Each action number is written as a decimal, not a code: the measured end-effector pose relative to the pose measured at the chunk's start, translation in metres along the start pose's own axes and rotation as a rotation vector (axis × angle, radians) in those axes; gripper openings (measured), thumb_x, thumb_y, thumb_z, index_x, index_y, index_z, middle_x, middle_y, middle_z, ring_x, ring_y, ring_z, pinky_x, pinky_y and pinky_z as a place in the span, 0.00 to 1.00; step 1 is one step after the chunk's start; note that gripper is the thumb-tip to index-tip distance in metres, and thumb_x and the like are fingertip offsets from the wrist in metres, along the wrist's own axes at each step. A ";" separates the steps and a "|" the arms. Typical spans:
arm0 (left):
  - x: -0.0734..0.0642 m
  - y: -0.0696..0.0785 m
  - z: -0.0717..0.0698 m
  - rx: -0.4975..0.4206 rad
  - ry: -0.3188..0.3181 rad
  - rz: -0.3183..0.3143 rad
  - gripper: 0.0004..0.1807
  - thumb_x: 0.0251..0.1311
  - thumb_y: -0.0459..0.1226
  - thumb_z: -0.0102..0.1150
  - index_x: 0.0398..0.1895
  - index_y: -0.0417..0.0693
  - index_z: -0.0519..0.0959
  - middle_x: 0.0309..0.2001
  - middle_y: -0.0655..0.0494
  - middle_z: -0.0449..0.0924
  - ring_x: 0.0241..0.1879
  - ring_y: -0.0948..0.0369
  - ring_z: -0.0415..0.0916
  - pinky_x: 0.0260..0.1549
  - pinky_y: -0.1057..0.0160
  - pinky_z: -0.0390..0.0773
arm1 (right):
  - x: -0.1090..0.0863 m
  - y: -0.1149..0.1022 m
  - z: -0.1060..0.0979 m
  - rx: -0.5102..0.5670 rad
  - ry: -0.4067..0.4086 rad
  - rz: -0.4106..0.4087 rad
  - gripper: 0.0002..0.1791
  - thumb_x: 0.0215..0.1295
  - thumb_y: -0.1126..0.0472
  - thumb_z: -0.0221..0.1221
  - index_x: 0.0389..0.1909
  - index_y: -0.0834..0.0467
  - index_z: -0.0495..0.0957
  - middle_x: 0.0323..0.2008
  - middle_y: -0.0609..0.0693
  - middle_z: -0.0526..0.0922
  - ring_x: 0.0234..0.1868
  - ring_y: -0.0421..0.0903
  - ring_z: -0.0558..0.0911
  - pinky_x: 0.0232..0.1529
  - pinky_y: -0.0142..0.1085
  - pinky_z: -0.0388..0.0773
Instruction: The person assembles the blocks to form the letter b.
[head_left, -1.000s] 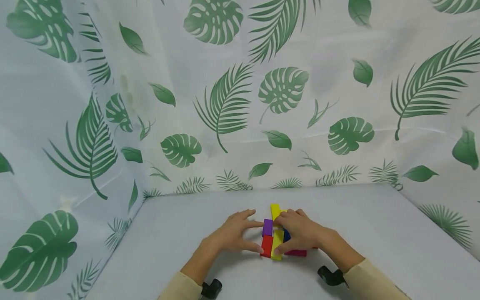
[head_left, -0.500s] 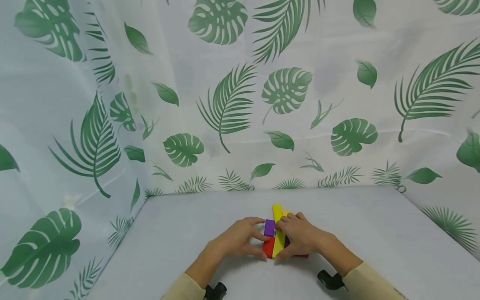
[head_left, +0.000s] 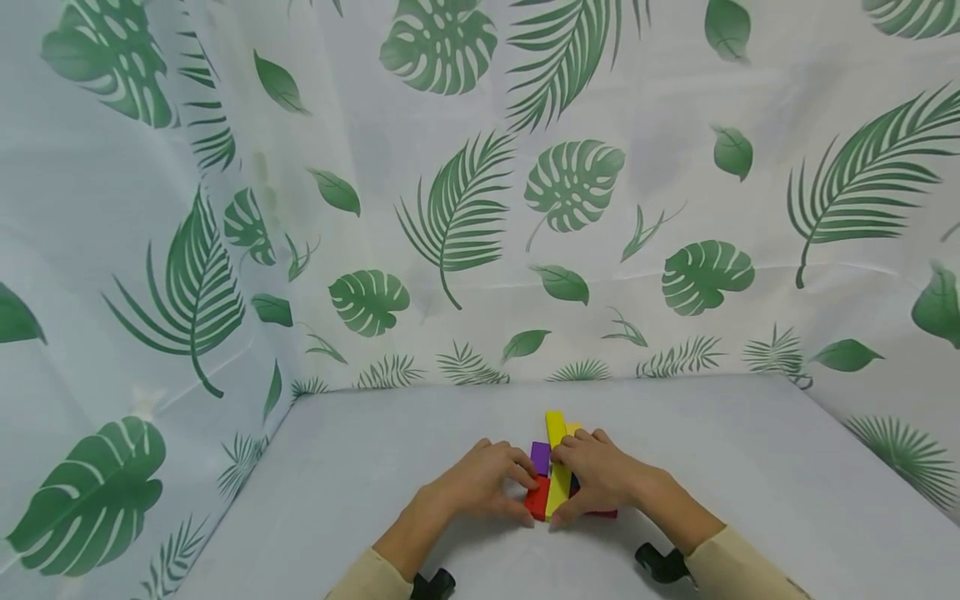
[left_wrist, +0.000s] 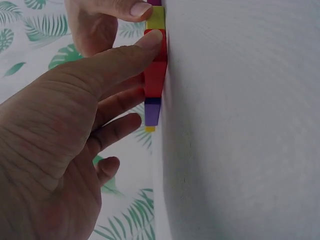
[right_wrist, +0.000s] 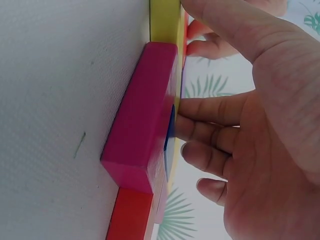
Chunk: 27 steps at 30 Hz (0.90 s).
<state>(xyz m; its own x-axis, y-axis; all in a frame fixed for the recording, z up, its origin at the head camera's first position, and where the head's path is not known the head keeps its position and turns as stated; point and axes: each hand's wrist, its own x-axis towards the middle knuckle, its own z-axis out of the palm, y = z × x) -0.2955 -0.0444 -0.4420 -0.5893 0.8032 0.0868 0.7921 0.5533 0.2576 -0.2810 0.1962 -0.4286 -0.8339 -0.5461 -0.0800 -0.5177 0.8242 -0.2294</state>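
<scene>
Flat coloured wooden blocks lie packed together on the table. My left hand (head_left: 483, 483) pinches the red block (head_left: 537, 500), thumb at its near end and curled fingers on its far part. A purple block (head_left: 540, 457) sits just beyond the red one. My right hand (head_left: 600, 471) holds the near yellow block (head_left: 557, 492) between thumb and forefinger. Another yellow block (head_left: 554, 425) lies in line behind it. Under the right palm, the right wrist view shows a magenta block (right_wrist: 142, 110), part of a blue block (right_wrist: 170, 130) and a second red block (right_wrist: 130, 212).
A pale tabletop (head_left: 360, 450) surrounds the blocks. Behind and to the left hangs a white sheet (head_left: 465, 333) printed with green leaves. Dark wrist devices (head_left: 662, 560) sit below both forearms.
My left fingers have drawn down from beside the purple block onto the red one and curled. The right hand has shifted slightly left, and the gap between the two yellow blocks has gone.
</scene>
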 end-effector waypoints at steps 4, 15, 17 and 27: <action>0.002 -0.001 0.001 -0.015 -0.009 -0.015 0.24 0.54 0.58 0.76 0.52 0.63 0.90 0.52 0.72 0.85 0.55 0.71 0.77 0.62 0.54 0.73 | -0.001 0.000 -0.001 0.004 -0.011 0.005 0.50 0.44 0.24 0.72 0.59 0.57 0.80 0.53 0.48 0.82 0.56 0.48 0.72 0.61 0.54 0.67; 0.000 -0.003 0.001 -0.086 -0.019 -0.050 0.29 0.49 0.58 0.79 0.55 0.61 0.88 0.51 0.71 0.82 0.43 0.72 0.76 0.49 0.69 0.79 | -0.002 -0.004 -0.003 -0.022 -0.032 0.016 0.51 0.42 0.24 0.73 0.62 0.55 0.79 0.53 0.47 0.80 0.54 0.47 0.70 0.62 0.53 0.66; -0.002 -0.002 0.001 -0.115 -0.039 -0.068 0.29 0.49 0.56 0.80 0.56 0.60 0.88 0.49 0.71 0.80 0.40 0.71 0.75 0.41 0.75 0.77 | -0.001 -0.005 -0.002 -0.030 -0.026 0.010 0.51 0.43 0.24 0.73 0.61 0.56 0.80 0.52 0.47 0.80 0.53 0.46 0.70 0.61 0.52 0.66; -0.024 -0.004 -0.004 -0.072 -0.076 -0.137 0.28 0.49 0.57 0.80 0.55 0.62 0.89 0.49 0.70 0.79 0.39 0.73 0.75 0.41 0.74 0.77 | -0.002 -0.006 -0.007 -0.012 -0.030 0.012 0.49 0.45 0.28 0.74 0.63 0.55 0.79 0.56 0.47 0.80 0.56 0.47 0.69 0.63 0.54 0.66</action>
<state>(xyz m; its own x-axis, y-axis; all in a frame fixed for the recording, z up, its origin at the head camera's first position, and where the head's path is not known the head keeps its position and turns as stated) -0.2848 -0.0668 -0.4414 -0.6753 0.7370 -0.0264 0.6899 0.6440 0.3305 -0.2772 0.1931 -0.4201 -0.8340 -0.5402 -0.1121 -0.5100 0.8324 -0.2169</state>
